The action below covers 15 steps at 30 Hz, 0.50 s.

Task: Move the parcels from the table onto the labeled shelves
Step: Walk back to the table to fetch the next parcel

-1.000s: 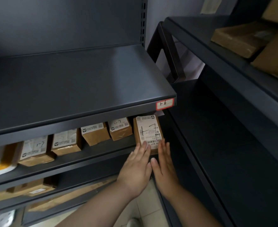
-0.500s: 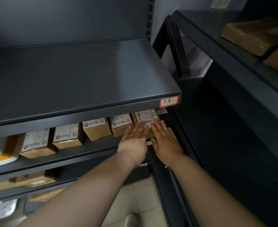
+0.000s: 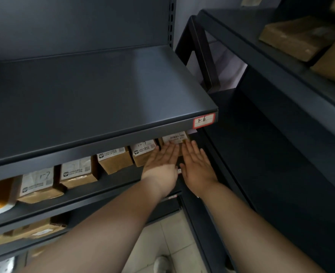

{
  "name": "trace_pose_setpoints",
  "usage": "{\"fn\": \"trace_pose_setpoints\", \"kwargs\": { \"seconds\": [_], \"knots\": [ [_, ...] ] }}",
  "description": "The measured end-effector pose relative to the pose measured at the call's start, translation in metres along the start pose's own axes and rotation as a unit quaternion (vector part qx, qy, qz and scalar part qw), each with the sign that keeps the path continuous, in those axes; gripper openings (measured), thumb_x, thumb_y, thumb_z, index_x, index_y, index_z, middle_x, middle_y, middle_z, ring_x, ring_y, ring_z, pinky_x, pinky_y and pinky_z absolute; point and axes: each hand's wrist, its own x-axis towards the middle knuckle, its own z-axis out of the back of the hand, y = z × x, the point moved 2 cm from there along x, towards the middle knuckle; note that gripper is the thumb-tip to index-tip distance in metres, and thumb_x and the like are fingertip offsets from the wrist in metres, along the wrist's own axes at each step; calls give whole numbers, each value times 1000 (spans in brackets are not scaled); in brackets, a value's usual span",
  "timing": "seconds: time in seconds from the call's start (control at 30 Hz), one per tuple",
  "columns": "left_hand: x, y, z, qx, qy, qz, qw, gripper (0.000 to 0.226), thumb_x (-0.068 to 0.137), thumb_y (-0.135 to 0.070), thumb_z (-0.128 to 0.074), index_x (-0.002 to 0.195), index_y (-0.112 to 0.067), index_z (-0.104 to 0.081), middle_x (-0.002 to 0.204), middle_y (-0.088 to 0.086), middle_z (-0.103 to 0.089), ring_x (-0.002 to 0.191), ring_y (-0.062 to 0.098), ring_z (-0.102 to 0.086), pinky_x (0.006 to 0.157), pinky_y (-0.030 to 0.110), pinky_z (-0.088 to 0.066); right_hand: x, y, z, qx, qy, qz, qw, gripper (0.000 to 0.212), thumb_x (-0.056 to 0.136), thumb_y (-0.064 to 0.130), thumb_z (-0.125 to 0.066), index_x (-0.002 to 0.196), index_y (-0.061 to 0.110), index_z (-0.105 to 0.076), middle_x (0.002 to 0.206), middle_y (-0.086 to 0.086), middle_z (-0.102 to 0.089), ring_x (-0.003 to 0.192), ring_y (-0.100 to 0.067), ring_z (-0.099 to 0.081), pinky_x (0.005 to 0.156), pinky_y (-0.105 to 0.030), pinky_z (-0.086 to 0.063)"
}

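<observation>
1. Place: parcel depot or stockroom.
2. Dark metal shelving with slotted upright; second rack set at an angle to its right.
3. Red-edged shelf tag, handwritten "1-6".
4. Row of cardboard parcels bearing printed shipping labels, some hand-marked "1-7".
5. Pale tiled floor.

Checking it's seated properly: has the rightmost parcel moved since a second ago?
Yes. The rightmost parcel has slid back, deeper under the 1-6 shelf.
</observation>
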Motion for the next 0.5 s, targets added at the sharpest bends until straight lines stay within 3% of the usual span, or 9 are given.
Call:
{"fn": "trace_pose_setpoints", "kwargs": {
  "seconds": [0.13, 0.23, 0.5],
  "knots": [
    [-24, 3, -4, 7, -5, -39, 999, 60, 103, -31, -20, 152, -13, 10, 160, 4, 15, 147, 14, 13, 112, 31, 18, -29, 12, -8, 4, -6, -33, 999, 60, 104, 24, -25, 150, 10, 10, 150, 1, 26, 140, -11, 26, 114, -27, 16],
    [-40, 12, -6, 7, -6, -72, 997, 61, 103, -31, -21, 152, -14, 10, 160, 2, 14, 147, 13, 13, 115, 32, 15, -51, 28, -11, -10, -24, -65, 998, 59, 104, 28, -26, 152, 10, 2, 158, -4, 16, 135, -9, 26, 112, -26, 17],
    [-107, 35, -5, 35, -10, -220, 975, 60, 103, -32, -20, 149, -17, 15, 159, -1, 17, 146, 12, 16, 120, 36, 6, -140, 96, -33, -3, -77, -209, 975, 60, 104, 33, -24, 152, 10, 5, 160, -5, 13, 142, -12, 21, 119, -32, 8]
  ]
}}
